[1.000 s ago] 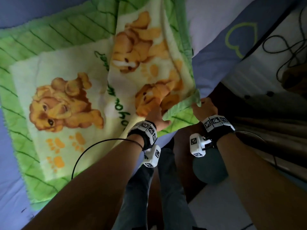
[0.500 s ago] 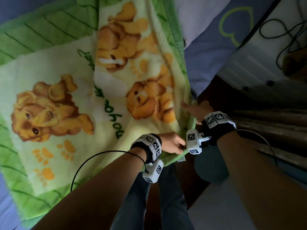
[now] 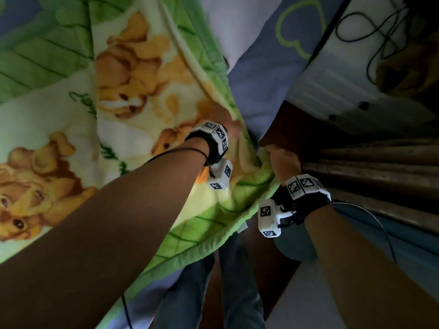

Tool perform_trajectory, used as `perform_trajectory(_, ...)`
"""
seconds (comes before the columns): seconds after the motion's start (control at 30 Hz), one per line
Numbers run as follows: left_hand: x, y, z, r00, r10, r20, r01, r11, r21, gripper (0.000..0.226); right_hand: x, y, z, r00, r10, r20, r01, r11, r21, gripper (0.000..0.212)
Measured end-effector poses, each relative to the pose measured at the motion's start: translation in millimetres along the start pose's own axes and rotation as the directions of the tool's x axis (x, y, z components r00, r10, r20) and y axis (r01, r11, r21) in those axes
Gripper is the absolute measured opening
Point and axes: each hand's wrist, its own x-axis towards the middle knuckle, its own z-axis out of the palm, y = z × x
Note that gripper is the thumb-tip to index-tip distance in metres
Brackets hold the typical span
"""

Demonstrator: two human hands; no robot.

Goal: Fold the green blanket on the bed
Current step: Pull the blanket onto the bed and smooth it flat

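Most of the left hand (image 3: 231, 131) is hiding behind its wrist band and a raised fold of the green blanket (image 3: 59, 110), so I cannot tell its grip. The right hand (image 3: 282, 161) is closing around the blanket's bunched green border at the bed's (image 3: 259, 96) near edge. The blanket is lying across the bed, its left part running out of view, its near corner hanging over the side. Beyond the fold, bare sheet and a pillow (image 3: 237, 27) are lying open.
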Motion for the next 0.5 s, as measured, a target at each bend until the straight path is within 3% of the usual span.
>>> perform_trajectory(0.07, 6, 0, 3, 0.993, 0.01, -0.118, -0.009, 1.0, 0.015, 0.058, 2, 4, -4, 0.995, 0.025, 0.1, -0.03, 0.998, 0.053, 0.051)
perform_trajectory(0.1, 7, 3, 3, 0.996, 0.011, -0.085, -0.016, 0.999, -0.051, 0.056, 2, 7, -8, 0.994, 0.043, 0.104, -0.054, 0.993, 0.109, 0.054)
perform_trajectory(0.17, 8, 17, -1, 0.995, 0.094, -0.031, -0.099, 0.953, -0.288, 0.044, 4, 16, -17, 0.995, 0.101, 0.024, -0.104, 0.977, 0.187, 0.052)
perform_trajectory(0.23, 9, 29, -7, 0.973, 0.178, -0.149, -0.228, 0.853, -0.47, 0.028, 5, 29, -27, 0.95, 0.266, -0.162, -0.214, 0.936, 0.281, 0.057)
perform_trajectory(0.3, 8, 33, -8, 0.968, 0.211, -0.132, -0.249, 0.797, -0.55, 0.036, 5, 37, -37, 0.844, 0.472, -0.255, -0.348, 0.843, 0.409, 0.062)
perform_trajectory(0.33, 9, 31, -5, 0.978, 0.202, -0.043, -0.194, 0.829, -0.525, 0.045, 5, 39, -38, 0.81, 0.536, -0.238, -0.4, 0.802, 0.444, 0.063)
perform_trajectory(0.4, 15, 24, 1, 0.985, 0.082, 0.15, -0.033, 0.953, -0.303, 0.071, 4, 38, -36, 0.794, 0.585, -0.168, -0.46, 0.757, 0.464, 0.065)
perform_trajectory(0.43, 20, 21, 3, 0.985, 0.031, 0.168, 0.009, 0.973, -0.233, 0.078, 4, 35, -33, 0.795, 0.589, -0.148, -0.469, 0.75, 0.466, 0.064)
perform_trajectory(0.5, 27, 26, -3, 0.999, 0.027, 0.039, -0.016, 0.961, -0.275, 0.079, 4, 27, -29, 0.8, 0.584, -0.138, -0.458, 0.743, 0.488, 0.06)
